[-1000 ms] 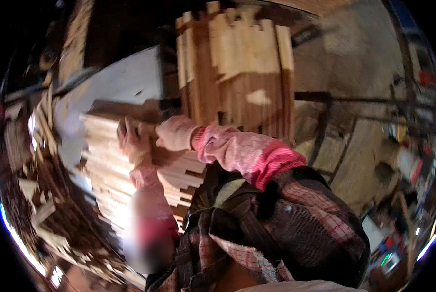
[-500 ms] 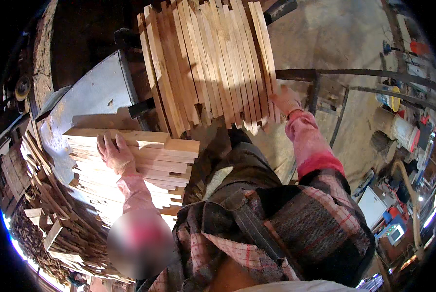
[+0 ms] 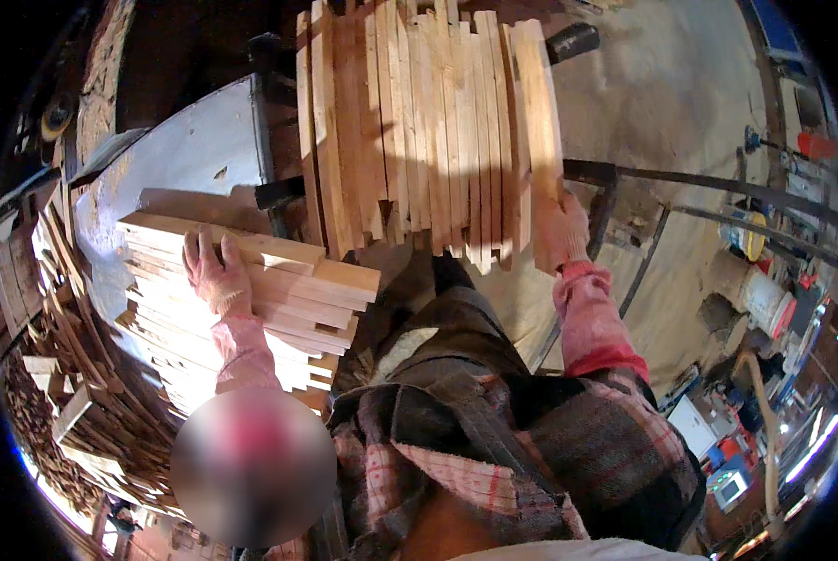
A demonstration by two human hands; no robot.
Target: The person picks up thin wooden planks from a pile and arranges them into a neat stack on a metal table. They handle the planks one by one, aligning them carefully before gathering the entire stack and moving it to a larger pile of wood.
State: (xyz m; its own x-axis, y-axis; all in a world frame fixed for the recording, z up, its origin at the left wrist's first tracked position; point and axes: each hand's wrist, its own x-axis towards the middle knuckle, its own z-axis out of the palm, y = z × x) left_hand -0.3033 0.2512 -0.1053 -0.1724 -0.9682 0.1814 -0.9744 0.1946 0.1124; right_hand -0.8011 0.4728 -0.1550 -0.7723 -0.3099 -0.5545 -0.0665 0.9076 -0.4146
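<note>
Several pale wooden strips [image 3: 428, 131] lie side by side in a row at the top middle, their near ends uneven. My right hand [image 3: 566, 232] is closed around the near end of the rightmost wooden strip [image 3: 538, 103], which leans slightly away from the others. At the left, a second stack of wooden strips [image 3: 293, 290] lies crosswise, its lower part washed out by bright light. On its upper edge rests my left hand [image 3: 217, 273], fingers spread over the wood and not wrapped round any strip.
A grey metal sheet [image 3: 195, 140] lies behind the left stack. Dark metal bars [image 3: 718, 192] stretch across the right side. Loose wood offcuts [image 3: 110, 430] pile up at the lower left. A white bucket [image 3: 765, 301] and a small screen device [image 3: 729, 486] stand at the right.
My right hand has moved onto the end of the rightmost strip and closed on it. That strip has shifted slightly away from the row. My left hand stays on the left stack.
</note>
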